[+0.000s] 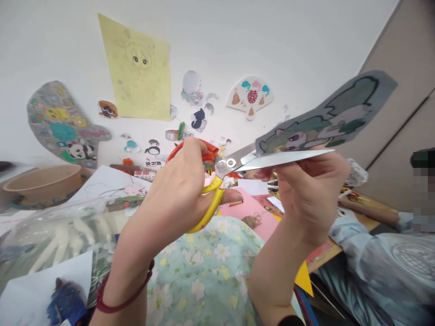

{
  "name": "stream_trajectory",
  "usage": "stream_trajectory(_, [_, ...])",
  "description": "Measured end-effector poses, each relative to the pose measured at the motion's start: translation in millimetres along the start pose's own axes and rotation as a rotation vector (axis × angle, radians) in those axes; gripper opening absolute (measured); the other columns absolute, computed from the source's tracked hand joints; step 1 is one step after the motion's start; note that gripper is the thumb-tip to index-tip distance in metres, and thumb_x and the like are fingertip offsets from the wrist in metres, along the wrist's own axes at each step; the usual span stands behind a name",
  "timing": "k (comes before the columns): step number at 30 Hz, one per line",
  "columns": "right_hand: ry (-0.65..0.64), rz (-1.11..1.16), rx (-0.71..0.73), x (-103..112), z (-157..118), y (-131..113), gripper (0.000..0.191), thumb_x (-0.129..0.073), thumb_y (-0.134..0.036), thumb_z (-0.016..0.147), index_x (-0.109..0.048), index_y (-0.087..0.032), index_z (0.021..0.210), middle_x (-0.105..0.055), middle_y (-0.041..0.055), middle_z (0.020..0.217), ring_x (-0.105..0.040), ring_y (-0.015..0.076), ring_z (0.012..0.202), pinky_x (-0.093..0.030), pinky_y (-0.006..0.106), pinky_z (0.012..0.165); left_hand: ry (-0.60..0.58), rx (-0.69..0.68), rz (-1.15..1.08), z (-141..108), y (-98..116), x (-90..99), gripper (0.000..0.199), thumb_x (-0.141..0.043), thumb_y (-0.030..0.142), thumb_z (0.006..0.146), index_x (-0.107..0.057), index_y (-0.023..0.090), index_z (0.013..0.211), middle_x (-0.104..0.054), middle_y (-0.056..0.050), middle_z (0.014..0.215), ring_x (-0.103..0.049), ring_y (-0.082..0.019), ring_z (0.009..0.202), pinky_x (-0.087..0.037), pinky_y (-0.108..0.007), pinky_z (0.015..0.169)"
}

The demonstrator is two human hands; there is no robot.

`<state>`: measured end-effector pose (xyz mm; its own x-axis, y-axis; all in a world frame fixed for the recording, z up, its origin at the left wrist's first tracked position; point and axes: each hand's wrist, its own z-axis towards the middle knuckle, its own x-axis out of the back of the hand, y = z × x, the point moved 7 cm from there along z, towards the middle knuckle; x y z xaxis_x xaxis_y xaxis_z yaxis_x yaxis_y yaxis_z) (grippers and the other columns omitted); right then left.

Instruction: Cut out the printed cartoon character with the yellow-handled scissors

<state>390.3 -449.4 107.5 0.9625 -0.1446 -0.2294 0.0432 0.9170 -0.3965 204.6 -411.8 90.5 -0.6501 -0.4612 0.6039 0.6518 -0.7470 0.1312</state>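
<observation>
My left hand [185,174] is wrapped round the scissors [231,163], which have one red handle and one yellow handle. The blades stand apart and point right, with the edge of a paper drawing [326,115] between them. Green cartoon figures with black outlines show on this grey-backed paper. My right hand [306,185] pinches the drawing by its lower edge, close behind the lower blade. Some of the right fingertips are hidden by the blade and the paper.
Cut-out drawings and a yellow sheet [142,77] hang on the white wall ahead. Pink paper [261,222] and a twine bundle [253,220] lie below my hands. A clay-coloured bowl [44,183] and plastic bag [68,231] are left. Another person [384,267] sits right.
</observation>
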Motion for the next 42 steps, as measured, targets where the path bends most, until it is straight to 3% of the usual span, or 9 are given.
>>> stream_trajectory(8, [-0.018, 0.018, 0.024, -1.2, 2.1, -0.9, 0.019, -0.076, -0.001, 0.071, -0.077, -0.02, 0.07, -0.073, -0.0042, 0.059, -0.069, 0.0176, 0.044, -0.057, 0.026, 0.039, 0.006, 0.002, -0.024, 0.0, 2.7, -0.1, 0.049, -0.063, 0.057, 0.086, -0.038, 0.021, 0.108, -0.061, -0.008, 0.102, -0.065, -0.024, 0.089, -0.049, -0.034, 0.065])
stream_trajectory(18, [-0.007, 0.01, -0.079, -0.2, -0.5, 3.0, 0.02, -0.077, -0.002, 0.07, -0.079, -0.023, 0.071, -0.075, -0.0033, 0.061, -0.071, 0.018, 0.048, -0.06, 0.028, 0.045, 0.014, 0.007, -0.034, -0.2, 2.3, -1.2, 0.044, -0.062, 0.055, 0.088, -0.037, 0.023, 0.105, -0.058, -0.003, 0.089, -0.062, -0.019, 0.075, -0.043, -0.032, 0.058])
stream_trajectory(26, [-0.026, 0.001, -0.017, -1.8, 1.0, 4.1, 0.015, -0.077, -0.007, 0.073, -0.077, -0.021, 0.07, -0.072, -0.002, 0.058, -0.068, 0.0167, 0.048, -0.055, 0.026, 0.041, -0.011, 0.014, -0.041, 1.6, 2.9, -1.9, 0.039, -0.061, 0.051, 0.09, -0.037, 0.023, 0.104, -0.059, -0.004, 0.092, -0.063, -0.021, 0.079, -0.044, -0.032, 0.06])
stream_trajectory(32, [0.016, -0.021, 0.004, 1.5, 1.6, 3.3, 0.021, -0.076, -0.003, 0.069, -0.078, -0.024, 0.073, -0.073, -0.0021, 0.069, -0.069, 0.0112, 0.064, -0.057, 0.023, 0.059, -0.033, 0.036, -0.01, 0.6, 2.8, -3.2, 0.041, -0.058, 0.054, 0.09, -0.038, 0.022, 0.104, -0.06, -0.005, 0.088, -0.065, -0.024, 0.076, -0.044, -0.033, 0.058])
stream_trajectory(42, [0.034, -0.041, -0.006, 4.6, 0.2, 7.2, 0.021, -0.078, -0.006, 0.066, -0.079, -0.024, 0.078, -0.074, -0.0021, 0.072, -0.067, 0.0112, 0.069, -0.058, 0.022, 0.059, -0.024, 0.003, 0.011, -0.6, 5.3, -3.3, 0.04, -0.054, 0.056, 0.093, -0.038, 0.021, 0.105, -0.059, -0.002, 0.083, -0.062, -0.02, 0.07, -0.042, -0.029, 0.057])
